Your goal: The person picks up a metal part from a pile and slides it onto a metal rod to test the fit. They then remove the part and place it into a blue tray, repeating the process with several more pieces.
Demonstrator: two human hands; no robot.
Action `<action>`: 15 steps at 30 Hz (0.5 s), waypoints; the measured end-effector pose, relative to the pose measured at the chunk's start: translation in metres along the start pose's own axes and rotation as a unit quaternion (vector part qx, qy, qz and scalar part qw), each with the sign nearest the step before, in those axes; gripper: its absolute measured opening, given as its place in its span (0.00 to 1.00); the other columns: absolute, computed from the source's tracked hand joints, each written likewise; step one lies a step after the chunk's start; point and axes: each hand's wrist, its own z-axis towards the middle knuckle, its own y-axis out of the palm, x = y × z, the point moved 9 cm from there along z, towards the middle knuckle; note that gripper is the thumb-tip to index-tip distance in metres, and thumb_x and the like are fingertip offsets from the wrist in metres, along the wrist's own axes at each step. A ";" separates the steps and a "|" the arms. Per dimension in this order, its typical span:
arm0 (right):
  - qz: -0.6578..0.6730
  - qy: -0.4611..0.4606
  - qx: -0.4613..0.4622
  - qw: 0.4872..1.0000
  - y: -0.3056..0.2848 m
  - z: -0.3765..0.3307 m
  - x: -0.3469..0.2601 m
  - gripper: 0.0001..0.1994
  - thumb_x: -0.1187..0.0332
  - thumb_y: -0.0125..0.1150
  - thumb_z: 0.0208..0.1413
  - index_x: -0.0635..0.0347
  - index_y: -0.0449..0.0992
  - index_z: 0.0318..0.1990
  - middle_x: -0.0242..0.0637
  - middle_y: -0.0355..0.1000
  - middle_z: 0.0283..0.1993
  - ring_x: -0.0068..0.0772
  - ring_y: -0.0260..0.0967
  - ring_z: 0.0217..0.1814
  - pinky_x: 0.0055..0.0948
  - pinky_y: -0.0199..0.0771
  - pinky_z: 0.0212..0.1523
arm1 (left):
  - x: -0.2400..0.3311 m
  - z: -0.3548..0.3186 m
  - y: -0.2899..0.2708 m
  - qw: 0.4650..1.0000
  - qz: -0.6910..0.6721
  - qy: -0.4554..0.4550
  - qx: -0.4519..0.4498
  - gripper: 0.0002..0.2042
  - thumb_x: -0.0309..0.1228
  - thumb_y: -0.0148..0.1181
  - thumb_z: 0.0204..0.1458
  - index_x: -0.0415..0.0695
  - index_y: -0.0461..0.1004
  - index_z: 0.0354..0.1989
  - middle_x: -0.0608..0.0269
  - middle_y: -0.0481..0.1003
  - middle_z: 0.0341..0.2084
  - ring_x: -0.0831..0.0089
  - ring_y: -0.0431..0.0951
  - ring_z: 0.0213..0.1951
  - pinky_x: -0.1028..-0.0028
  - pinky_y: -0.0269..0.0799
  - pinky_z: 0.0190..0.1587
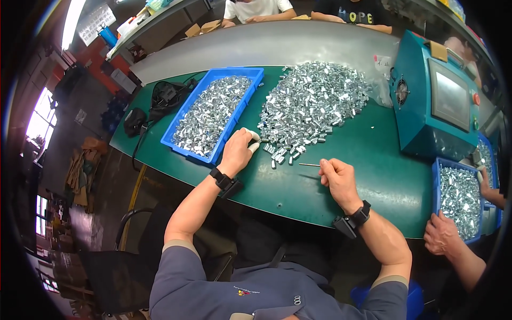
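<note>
My left hand [238,151] is at the near left edge of a heap of small silvery metal pieces [314,101], beside a blue tray. White covers wrap its thumb and a fingertip. Those fingers are curled toward each other in a pinch, and whatever is between them is too small to make out. In my right hand [339,182] is a thin metal rod [309,165], gripped between thumb and fingers. It points left, toward several loose pieces at the heap's near edge. The blue tray [260,80] holds many more of the same pieces.
The green tabletop [256,184] carries a teal machine with a screen [413,101] at the right. Another person's hand [441,234] touches a second blue tray [436,186] there. Black pouches with a cable [168,95] lie far left. Two people sit beyond a metal divider [213,50].
</note>
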 end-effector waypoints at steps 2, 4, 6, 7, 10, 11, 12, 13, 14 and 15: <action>0.000 0.005 -0.002 1.000 0.000 -0.002 0.000 0.18 0.59 0.59 0.69 0.62 0.76 0.28 0.27 0.71 0.20 0.14 0.63 0.22 0.19 0.61 0.24 | 0.003 -0.004 0.000 1.000 -0.009 0.017 0.011 0.11 0.27 0.70 0.51 0.44 0.80 0.43 0.58 0.76 0.36 0.57 0.77 0.42 0.63 0.73 0.46; 0.004 0.008 -0.001 1.000 0.001 -0.004 0.002 0.18 0.59 0.59 0.69 0.62 0.77 0.28 0.28 0.71 0.20 0.14 0.63 0.22 0.19 0.61 0.24 | 0.002 -0.008 0.001 0.999 -0.033 -0.014 0.010 0.09 0.26 0.70 0.51 0.44 0.80 0.40 0.58 0.76 0.36 0.56 0.77 0.42 0.63 0.73 0.46; 0.007 0.009 -0.005 1.000 0.003 -0.005 0.002 0.18 0.59 0.60 0.69 0.62 0.77 0.28 0.28 0.71 0.20 0.14 0.63 0.22 0.19 0.61 0.24 | 0.009 -0.010 -0.004 0.999 -0.014 0.018 0.029 0.08 0.26 0.70 0.51 0.43 0.79 0.39 0.58 0.77 0.36 0.57 0.77 0.42 0.63 0.73 0.45; 0.000 0.012 -0.011 1.000 0.004 -0.006 0.002 0.18 0.59 0.60 0.68 0.62 0.77 0.28 0.27 0.71 0.20 0.15 0.64 0.23 0.20 0.62 0.25 | 0.015 -0.011 -0.008 0.997 0.004 0.049 0.051 0.07 0.25 0.69 0.51 0.43 0.79 0.38 0.58 0.77 0.36 0.57 0.78 0.41 0.64 0.73 0.44; 0.002 -0.002 -0.015 1.000 0.002 -0.004 0.007 0.15 0.62 0.60 0.68 0.63 0.77 0.31 0.27 0.72 0.23 0.15 0.66 0.26 0.20 0.64 0.28 | 0.019 -0.012 -0.010 0.998 0.002 0.050 0.046 0.07 0.24 0.69 0.52 0.43 0.79 0.38 0.58 0.77 0.35 0.58 0.78 0.40 0.65 0.74 0.43; 0.010 -0.018 -0.014 1.000 0.001 -0.002 0.007 0.13 0.64 0.60 0.69 0.62 0.77 0.33 0.27 0.73 0.25 0.14 0.67 0.27 0.19 0.66 0.29 | 0.027 -0.016 -0.013 0.997 -0.034 0.041 0.054 0.07 0.23 0.69 0.51 0.43 0.79 0.38 0.58 0.78 0.35 0.59 0.79 0.39 0.67 0.75 0.41; 0.012 -0.011 -0.005 1.000 0.000 -0.002 0.009 0.13 0.64 0.60 0.69 0.62 0.77 0.33 0.27 0.73 0.25 0.14 0.67 0.27 0.19 0.66 0.29 | 0.040 -0.020 -0.013 0.997 -0.059 0.029 0.033 0.08 0.22 0.69 0.52 0.42 0.80 0.39 0.59 0.79 0.36 0.63 0.80 0.38 0.69 0.76 0.40; 0.017 -0.024 0.002 1.000 0.000 -0.002 0.006 0.11 0.65 0.59 0.69 0.63 0.77 0.35 0.27 0.73 0.27 0.15 0.67 0.29 0.19 0.67 0.31 | 0.050 -0.023 -0.009 0.993 -0.113 0.019 0.014 0.08 0.21 0.68 0.52 0.42 0.80 0.40 0.59 0.79 0.36 0.66 0.81 0.38 0.70 0.77 0.40; 0.024 -0.037 0.001 0.999 0.005 -0.004 0.002 0.10 0.66 0.59 0.69 0.63 0.77 0.37 0.27 0.73 0.28 0.15 0.68 0.31 0.19 0.68 0.33 | 0.058 -0.030 -0.009 0.987 -0.163 0.002 -0.001 0.08 0.21 0.68 0.53 0.42 0.80 0.41 0.60 0.79 0.36 0.68 0.81 0.37 0.71 0.77 0.39; 0.024 -0.032 0.004 0.999 0.006 -0.004 0.003 0.10 0.66 0.59 0.69 0.63 0.77 0.37 0.27 0.73 0.28 0.15 0.68 0.31 0.19 0.68 0.33 | 0.068 -0.032 -0.008 0.981 -0.192 0.010 -0.010 0.09 0.21 0.68 0.54 0.42 0.81 0.43 0.61 0.79 0.35 0.71 0.81 0.37 0.72 0.77 0.38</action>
